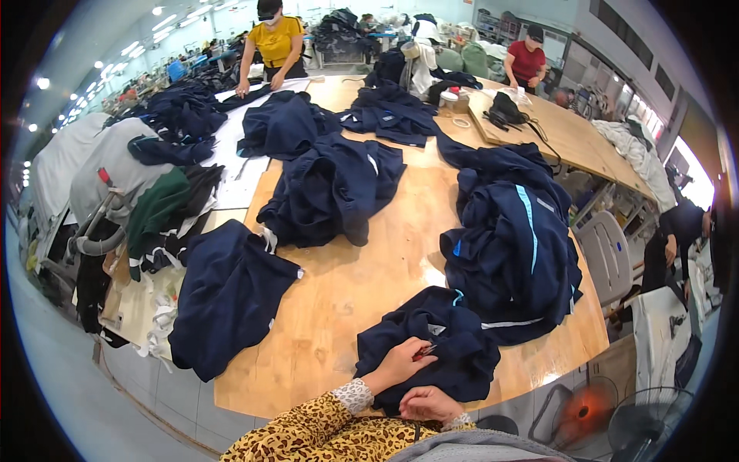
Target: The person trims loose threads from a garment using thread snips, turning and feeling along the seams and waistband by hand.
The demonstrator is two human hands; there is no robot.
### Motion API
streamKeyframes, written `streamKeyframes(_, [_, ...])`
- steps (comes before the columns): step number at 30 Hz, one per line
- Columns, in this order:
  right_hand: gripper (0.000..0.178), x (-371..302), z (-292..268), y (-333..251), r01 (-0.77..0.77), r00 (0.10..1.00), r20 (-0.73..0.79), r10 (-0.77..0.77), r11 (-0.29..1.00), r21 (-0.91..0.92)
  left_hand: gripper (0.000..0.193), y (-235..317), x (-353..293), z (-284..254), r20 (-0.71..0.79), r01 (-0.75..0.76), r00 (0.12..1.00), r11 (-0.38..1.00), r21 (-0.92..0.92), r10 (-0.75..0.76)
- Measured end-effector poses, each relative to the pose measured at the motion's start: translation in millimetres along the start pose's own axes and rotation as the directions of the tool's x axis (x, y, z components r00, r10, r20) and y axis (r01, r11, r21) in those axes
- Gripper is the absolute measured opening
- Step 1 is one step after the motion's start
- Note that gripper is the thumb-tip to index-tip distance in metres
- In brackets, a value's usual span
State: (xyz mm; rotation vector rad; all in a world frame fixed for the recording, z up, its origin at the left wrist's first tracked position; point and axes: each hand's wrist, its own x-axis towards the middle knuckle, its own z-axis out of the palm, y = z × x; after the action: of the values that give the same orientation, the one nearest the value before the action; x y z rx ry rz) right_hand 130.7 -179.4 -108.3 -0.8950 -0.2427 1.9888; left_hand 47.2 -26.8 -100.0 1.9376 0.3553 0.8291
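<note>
Leopard-print sleeve [304, 427] nearest. Left hand [402, 363] closed round a small red tool [422, 353], kept low, likely so it stays close to the cloth and pale label [436, 330]. Right hand [429, 403] below, fingers loosely curled; cannot tell if pinching anything. Dark blue garment [471, 358] bunched at the near edge of the desk [331, 323], presumably for easy reach. Larger heap [500, 223] just beyond, probably stacked aside for elbow room.

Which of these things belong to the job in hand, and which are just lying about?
Likely the job:
left hand, holding small red tool
right hand
navy garment by them

Seemingly just about:
green cloth
grey chair
orange fan
</note>
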Motion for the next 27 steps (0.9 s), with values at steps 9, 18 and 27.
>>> streamKeyframes(9, [0.037, 4.9, -17.3, 3.4, 0.133, 0.96, 0.231, -0.162, 0.982, 0.137, 0.025, 0.0, 3.0, 3.6, 0.046, 0.047, 0.998, 0.999, 0.009, -0.047])
streamKeyframes(18, [0.035, 7.3, -16.0, 1.4, 0.112, 0.97, 0.202, -0.138, 0.985, 0.132, 0.023, 0.7, 4.6, 3.4, 0.049, 0.046, 0.998, 0.999, 0.024, -0.047])
streamKeyframes(27, [0.036, 3.9, -12.6, 1.0, 0.122, 0.973, 0.187, -0.138, 0.988, 0.098, 0.023, 1.9, 4.2, 5.3, 0.047, 0.022, 0.999, 0.999, 0.04, -0.024])
